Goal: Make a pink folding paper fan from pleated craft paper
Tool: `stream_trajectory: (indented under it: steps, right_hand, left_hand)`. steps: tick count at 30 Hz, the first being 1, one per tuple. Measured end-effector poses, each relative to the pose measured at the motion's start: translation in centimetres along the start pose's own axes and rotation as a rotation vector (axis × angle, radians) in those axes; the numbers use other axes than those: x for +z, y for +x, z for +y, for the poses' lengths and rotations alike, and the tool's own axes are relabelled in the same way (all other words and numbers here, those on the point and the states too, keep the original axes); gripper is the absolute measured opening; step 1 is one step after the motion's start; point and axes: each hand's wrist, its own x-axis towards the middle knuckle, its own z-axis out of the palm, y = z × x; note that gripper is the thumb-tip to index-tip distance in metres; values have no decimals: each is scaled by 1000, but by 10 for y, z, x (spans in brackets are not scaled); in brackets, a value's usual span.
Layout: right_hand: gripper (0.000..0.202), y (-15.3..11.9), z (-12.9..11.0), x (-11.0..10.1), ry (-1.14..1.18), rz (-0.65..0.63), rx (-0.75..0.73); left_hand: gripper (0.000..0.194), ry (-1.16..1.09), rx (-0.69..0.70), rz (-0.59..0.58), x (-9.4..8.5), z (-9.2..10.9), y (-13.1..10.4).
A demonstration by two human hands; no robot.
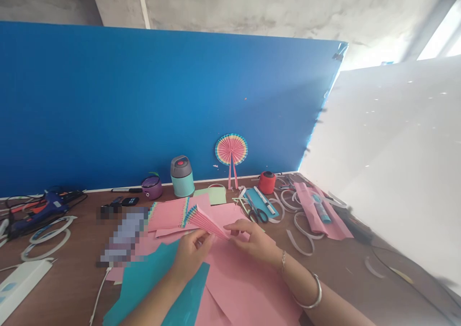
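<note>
Many pleats in pink paper: left hand pinches them, right hand has fingers parted; loose pinch could unfold folds.

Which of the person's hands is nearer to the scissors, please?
The right hand is nearer, just on the person's side of the scissors; the left hand is farther off to the left, at the pleated pink paper.

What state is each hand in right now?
Left hand: closed, pinching the pleated paper.
Right hand: at the paper's narrow end; grip cannot be told.
</note>
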Motion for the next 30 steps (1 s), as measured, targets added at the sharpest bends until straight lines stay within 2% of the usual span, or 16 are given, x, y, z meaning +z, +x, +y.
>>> stream_trajectory:
  steps: [3, 5, 8, 10, 12, 14, 16, 21, 24, 27, 30]
  right_hand:
    - [35, -2, -2, 12, -259, -22, -210]
    - [35, -2, -1, 18, -416, -20, -300]
    - [31, -4, -3, 22, -533, 16, -412]
    - [28, -7, -8, 20, -574, 151, -501]
    - [31, -11, -14, 18, -630, 346, -583]
    - [37, -12, -19, 17, -724, 432, -606]
    - [38, -11, -18, 18, -816, 352, -563]
    - [20, -2, 0, 17, -837, -4, -380]
    - [19, -1, 5, 11, -831, -192, -242]
    - [22, -2, 3, 6, -800, -250, -189]
    - [24, -3, 2, 3, -787, -258, -187]
  left_hand:
    - [30, -34, -24, 35, 4, 2, 0]
    - [30, 12, -17, 77, 5, 1, -1]
    - [28, 117, 63, 150, 4, -4, -2]
    - [27, 238, 183, 231, 1, -7, -1]
    - [26, 411, 324, 281, -1, -8, 0]
    - [27, 574, 426, 231, -2, -5, 0]
    - [30, 691, 462, 126, 0, -2, 0]
    - [26, 829, 493, -131, 9, -2, -1]
    - [23, 771, 440, -187, 7, -5, -2]
    - [23, 709, 406, -197, -1, -3, -2]
    - [25, 793, 440, -219, -7, 1, -4]
